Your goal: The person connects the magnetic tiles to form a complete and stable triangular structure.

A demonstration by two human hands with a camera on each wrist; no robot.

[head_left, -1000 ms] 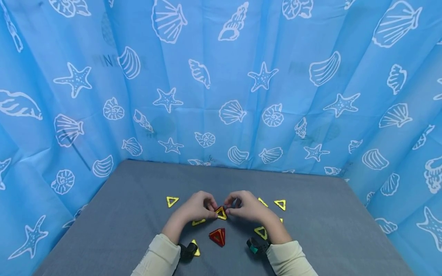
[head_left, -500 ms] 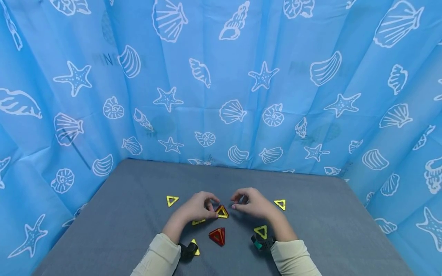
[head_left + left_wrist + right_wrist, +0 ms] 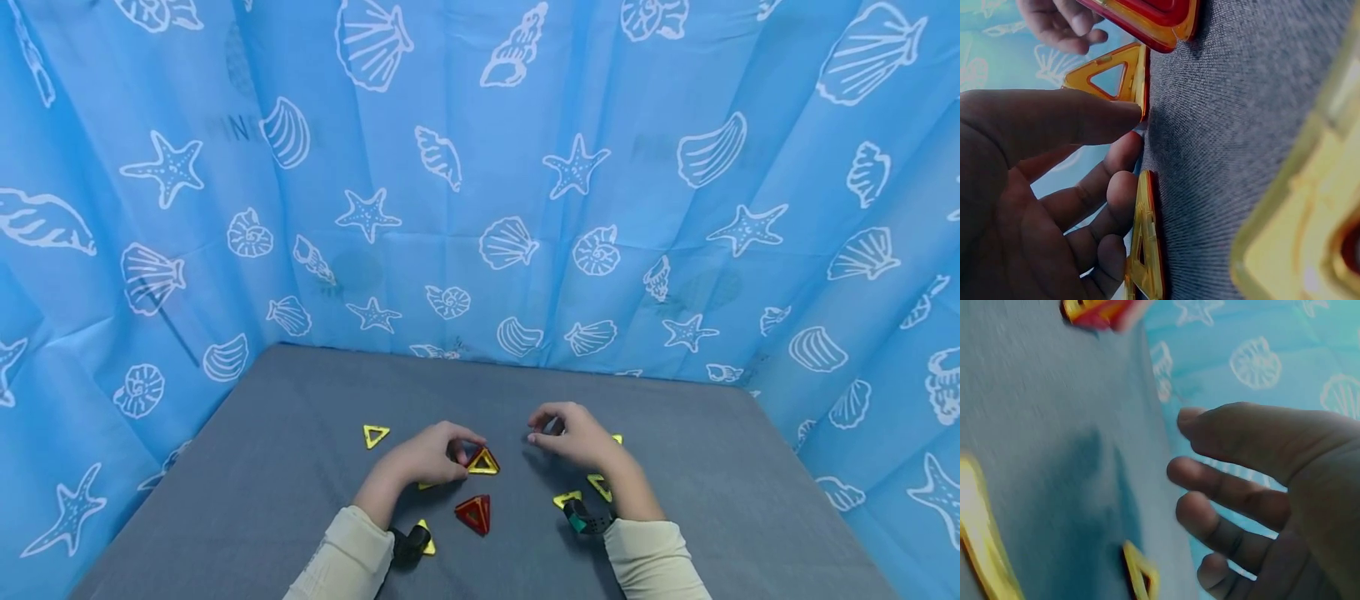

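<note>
Surface: grey cloth, blue curtain behind.
Left hand: my fingertips pinch the small pyramid, just right of them.
Right hand: loosely curled, holding nothing, well right of it.

— What does the person wear on the arms?

— Long sleeves in a pale cream knit, one on each forearm: the left sleeve and the right sleeve, both ending in a plain cuff just short of the wrist.

— And at the wrists?

— A small camera unit on each. The left wrist device is black and blocky; the right wrist device is black too, with a perforated strap and a teal patch on one side (the only colour on it).

— Anything on the hands themselves?

— Nothing — the left hand and right hand are bare, no rings or gloves to be seen.
</note>
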